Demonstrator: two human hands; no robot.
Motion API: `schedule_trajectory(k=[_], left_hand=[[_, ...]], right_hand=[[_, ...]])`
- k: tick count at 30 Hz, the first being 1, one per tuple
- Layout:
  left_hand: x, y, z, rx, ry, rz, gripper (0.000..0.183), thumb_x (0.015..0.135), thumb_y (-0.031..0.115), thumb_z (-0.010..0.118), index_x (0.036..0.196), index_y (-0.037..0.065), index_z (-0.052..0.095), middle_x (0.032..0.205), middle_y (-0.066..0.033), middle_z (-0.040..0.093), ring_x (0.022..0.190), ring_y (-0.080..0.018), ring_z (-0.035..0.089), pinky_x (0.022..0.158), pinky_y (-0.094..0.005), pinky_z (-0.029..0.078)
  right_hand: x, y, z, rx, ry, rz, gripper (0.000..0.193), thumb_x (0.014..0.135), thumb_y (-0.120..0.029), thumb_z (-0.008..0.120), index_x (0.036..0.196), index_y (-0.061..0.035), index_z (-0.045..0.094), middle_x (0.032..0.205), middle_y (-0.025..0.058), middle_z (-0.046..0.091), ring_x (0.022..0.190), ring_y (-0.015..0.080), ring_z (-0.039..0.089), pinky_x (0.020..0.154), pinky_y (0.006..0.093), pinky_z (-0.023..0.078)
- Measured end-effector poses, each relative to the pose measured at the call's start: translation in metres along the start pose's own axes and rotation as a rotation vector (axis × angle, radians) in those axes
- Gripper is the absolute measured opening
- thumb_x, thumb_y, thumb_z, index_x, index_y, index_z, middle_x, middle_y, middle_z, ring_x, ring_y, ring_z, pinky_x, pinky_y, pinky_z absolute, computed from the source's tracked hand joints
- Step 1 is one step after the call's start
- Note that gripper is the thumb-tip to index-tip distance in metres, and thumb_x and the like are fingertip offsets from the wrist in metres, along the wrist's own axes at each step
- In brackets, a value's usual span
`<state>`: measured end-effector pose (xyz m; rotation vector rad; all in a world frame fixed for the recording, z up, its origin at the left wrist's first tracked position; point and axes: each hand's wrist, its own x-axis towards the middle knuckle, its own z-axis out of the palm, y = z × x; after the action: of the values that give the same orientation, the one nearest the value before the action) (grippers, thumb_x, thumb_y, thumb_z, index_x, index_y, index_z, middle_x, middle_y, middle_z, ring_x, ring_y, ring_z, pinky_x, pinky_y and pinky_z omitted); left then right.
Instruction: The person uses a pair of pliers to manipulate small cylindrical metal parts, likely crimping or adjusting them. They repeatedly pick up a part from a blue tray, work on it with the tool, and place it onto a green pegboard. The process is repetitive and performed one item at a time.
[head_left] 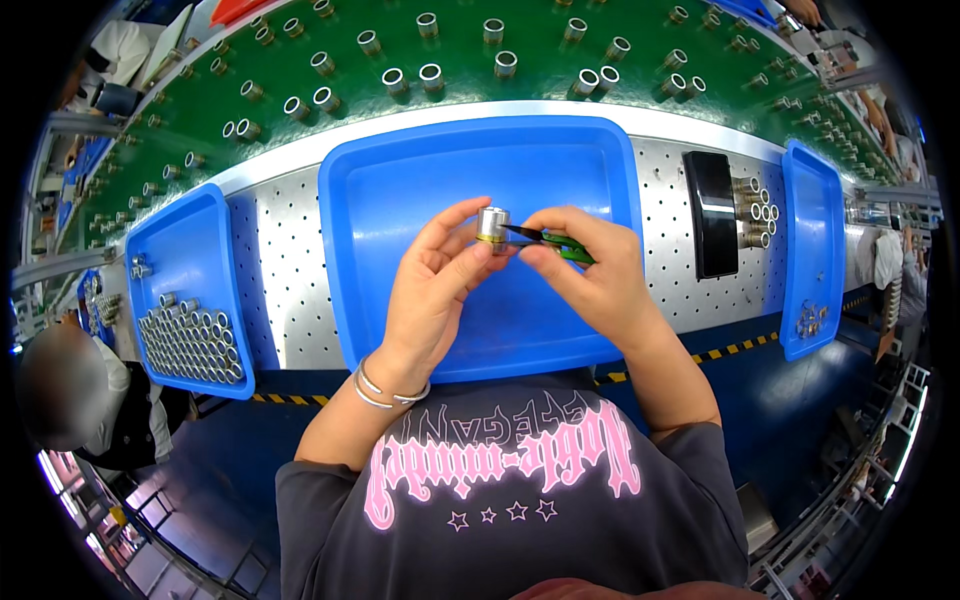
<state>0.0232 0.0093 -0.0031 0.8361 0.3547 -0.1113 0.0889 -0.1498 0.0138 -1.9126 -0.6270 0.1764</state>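
Polished metal cylinder (492, 220), smooth-sided with a yellowish band at its base, is held upright at the centre of the frame, above a broad blue tray (480, 124) with rounded corners and a glossy surface. The left hand (430, 272) is closed on it between thumb and fingers; the right hand (602, 268), just beside, grips a green-handled tool (568, 246) whose dark, tapered point is at the cylinder's side. Whether the point touches the metal cannot be told. At left, similar rings (193, 342) pack a smaller blue tray (180, 245) in tight rows; more stand across a shiny green surface (450, 55) at the top. Right of centre, a glossy black slab (713, 215) lies on perforated metal. Pink, ornate lettering, inverted in the frame, crosses a dark grey shirt (510, 560) above outlined stars.
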Motion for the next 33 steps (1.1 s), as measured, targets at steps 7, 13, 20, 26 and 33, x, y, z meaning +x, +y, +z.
schedule_trajectory(k=[7, 13, 20, 26, 33], left_hand=[[0.001, -0.005, -0.001, 0.071, -0.004, 0.065, 0.042, 0.085, 0.007, 0.06, 0.124, 0.002, 0.046, 0.105, -0.0069, 0.057, 0.095, -0.0167, 0.058, 0.086, -0.0289, 0.047], [0.002, -0.002, -0.002, -0.04, -0.061, -0.034, 0.04, 0.087, 0.009, 0.058, 0.124, 0.002, 0.045, 0.107, -0.0092, 0.057, 0.097, -0.0196, 0.059, 0.087, -0.0295, 0.048], [0.002, -0.003, -0.005, -0.045, -0.06, -0.041, 0.043, 0.089, 0.011, 0.055, 0.129, 0.002, 0.042, 0.107, -0.0122, 0.059, 0.096, -0.021, 0.061, 0.086, -0.0295, 0.049], [0.0, 0.0, -0.005, -0.101, -0.074, -0.087, 0.045, 0.088, 0.01, 0.056, 0.129, 0.002, 0.042, 0.113, -0.0139, 0.057, 0.096, -0.0204, 0.061, 0.087, -0.0291, 0.048], [0.001, -0.005, -0.003, 0.085, -0.093, -0.005, 0.048, 0.086, 0.003, 0.055, 0.131, 0.0, 0.04, 0.113, -0.014, 0.058, 0.093, -0.0184, 0.061, 0.083, -0.0267, 0.049]], right_hand=[[0.003, 0.003, 0.007, -0.031, -0.039, -0.064, 0.015, 0.07, -0.002, 0.066, 0.085, -0.0029, 0.061, 0.08, 0.009, 0.061, 0.07, 0.0223, 0.061, 0.06, 0.0273, 0.048], [0.004, 0.006, 0.006, 0.11, 0.101, -0.102, 0.018, 0.07, 0.006, 0.062, 0.087, -0.0008, 0.059, 0.088, 0.011, 0.062, 0.078, 0.0215, 0.062, 0.065, 0.0278, 0.049], [0.003, 0.012, 0.006, 0.25, 0.029, -0.015, 0.015, 0.076, 0.005, 0.061, 0.091, 0.0005, 0.059, 0.091, 0.0103, 0.064, 0.076, 0.014, 0.061, 0.065, 0.0244, 0.048], [0.002, 0.008, 0.002, 0.315, 0.012, 0.064, 0.015, 0.078, 0.004, 0.062, 0.092, 0.0006, 0.059, 0.09, 0.0098, 0.065, 0.073, 0.0112, 0.06, 0.062, 0.0217, 0.047], [0.0, 0.008, 0.005, 0.221, 0.04, -0.05, 0.022, 0.072, 0.009, 0.059, 0.091, -0.0001, 0.059, 0.091, 0.0121, 0.065, 0.081, 0.0208, 0.065, 0.07, 0.0273, 0.05]])
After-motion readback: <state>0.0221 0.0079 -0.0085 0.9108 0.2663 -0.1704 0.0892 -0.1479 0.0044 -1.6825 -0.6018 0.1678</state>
